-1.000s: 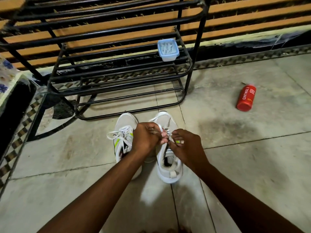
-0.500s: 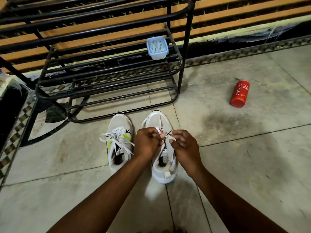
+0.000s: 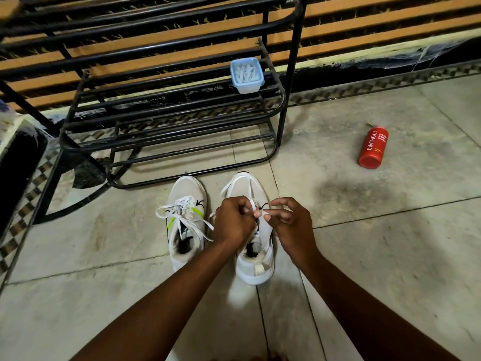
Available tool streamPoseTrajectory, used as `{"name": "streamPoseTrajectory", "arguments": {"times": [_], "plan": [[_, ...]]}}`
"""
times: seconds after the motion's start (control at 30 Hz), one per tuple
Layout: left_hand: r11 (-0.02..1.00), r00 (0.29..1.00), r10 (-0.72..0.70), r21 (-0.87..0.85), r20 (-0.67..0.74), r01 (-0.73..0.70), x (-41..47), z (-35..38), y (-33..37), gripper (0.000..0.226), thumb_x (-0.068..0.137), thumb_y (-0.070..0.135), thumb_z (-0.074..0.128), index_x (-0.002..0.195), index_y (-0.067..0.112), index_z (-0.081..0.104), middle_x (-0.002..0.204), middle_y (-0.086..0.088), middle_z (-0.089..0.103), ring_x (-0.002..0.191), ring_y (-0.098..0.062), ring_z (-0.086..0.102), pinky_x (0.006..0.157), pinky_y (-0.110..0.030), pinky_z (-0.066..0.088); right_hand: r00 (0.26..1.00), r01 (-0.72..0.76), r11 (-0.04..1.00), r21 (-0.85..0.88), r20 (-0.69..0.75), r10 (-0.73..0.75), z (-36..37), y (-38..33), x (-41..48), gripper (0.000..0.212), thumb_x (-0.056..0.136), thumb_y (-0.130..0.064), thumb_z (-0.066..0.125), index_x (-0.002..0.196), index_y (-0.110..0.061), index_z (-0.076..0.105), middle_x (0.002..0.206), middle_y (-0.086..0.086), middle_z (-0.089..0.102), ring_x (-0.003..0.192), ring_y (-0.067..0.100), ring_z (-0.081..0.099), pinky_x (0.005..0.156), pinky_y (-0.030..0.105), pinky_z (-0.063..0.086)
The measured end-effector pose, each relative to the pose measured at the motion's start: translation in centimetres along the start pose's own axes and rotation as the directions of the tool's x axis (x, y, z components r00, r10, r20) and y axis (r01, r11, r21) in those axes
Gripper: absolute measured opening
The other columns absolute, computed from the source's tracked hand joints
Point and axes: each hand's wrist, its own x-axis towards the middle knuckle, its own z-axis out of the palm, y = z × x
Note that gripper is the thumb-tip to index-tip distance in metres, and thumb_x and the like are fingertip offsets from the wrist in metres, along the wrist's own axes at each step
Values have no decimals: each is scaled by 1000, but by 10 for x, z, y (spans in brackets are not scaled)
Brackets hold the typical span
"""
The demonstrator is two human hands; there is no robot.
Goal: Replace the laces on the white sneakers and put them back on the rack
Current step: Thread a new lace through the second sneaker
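Two bare forearms reach in from the bottom edge toward a pair of white sneakers standing side by side on a pale tiled floor (image 3: pixel 364 256), toes pointing away from the viewer.

Both hands meet over the right-hand sneaker (image 3: pixel 256 268). The left hand (image 3: pixel 235 220) is curled into a loose fist around a white lace (image 3: pixel 262 211). The right hand (image 3: pixel 291 225) pinches the same lace between thumb and fingertips, just beside the left. The hands cover the eyelets, so how many rows are threaded cannot be told. A loop of lace arcs out across the toe.

Touching its side, the left-hand sneaker (image 3: pixel 186 194) has a lime-green flash and a white lace already through its eyelets, with loose loops spilling to both sides.

The step in hand appears to be lacing or tying off the second shoe. The next move likely calls for drawing the lace snug and knotting it (a fiddly, two-handed job), then lifting both shoes forward.

Just beyond the toes stands a black metal rack (image 3: pixel 166 142) of slatted shelves; no shoes sit on it. A small pale-blue plastic container (image 3: pixel 246 74) rests on its middle shelf, at the right end, holding what look like white strips.

Well off to the right, a red bottle (image 3: pixel 372 147) lies on its side on the tiles. Behind everything runs a wall (image 3: pixel 390 19) banded in orange and black.
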Motion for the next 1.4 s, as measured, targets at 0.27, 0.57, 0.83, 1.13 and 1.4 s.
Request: {"name": "streamPoseTrajectory", "arguments": {"times": [0.27, 0.57, 0.83, 1.13, 1.4], "plan": [[997, 998, 60, 40, 11, -60, 0, 0, -7, 26, 76, 24, 82, 62, 30, 61, 58, 12, 64, 61, -13, 66, 65, -37, 58, 991, -93, 994, 56, 99, 87, -2, 1, 4, 13, 87, -8, 74, 94, -19, 72, 87, 3, 77, 89, 24, 74, 82, 59, 58], [978, 987, -61, -187, 150, 89, 9, -4, -9, 25, 77, -4, 85, 68, 1, 62, 57, -7, 63, 47, -21, 61, 57, -36, 53, 970, -191, 973, 128, 179, 166, -3, -3, 5, 20, 98, 1, 55, 102, -9, 72, 99, 13, 75, 100, 34, 72, 88, 55, 58], [978, 991, -37, -198, 127, 61, 6, -9, -4, 32, 74, -1, 88, 65, 12, 60, 61, -5, 64, 52, -21, 65, 51, -26, 48, 983, -4, 969, -246, 179, 49, -1, -11, 20, 24, 86, 3, 60, 77, -16, 71, 63, -8, 66, 54, 8, 60, 59, 29, 50], [978, 998, 53, 200, 41, -60, -9, -23, -9, 52, 56, 44, 95, 90, 28, 60, 92, 8, 63, 83, -11, 64, 76, -33, 57, 986, 102, 924, -370, 161, -44, 1, -11, 18, 24, 83, 7, 59, 77, -16, 58, 76, 0, 70, 60, 14, 62, 59, 24, 45], [976, 998, 14, 218, 68, -28, -12, -35, -7, 61, 55, 46, 99, 97, 21, 64, 90, 6, 68, 82, -8, 66, 76, -29, 57, 953, 294, 939, -178, -14, -301, 0, -40, 18, 10, 91, 1, 50, 89, -9, 47, 88, 7, 70, 82, 27, 72, 75, 36, 56]]}}
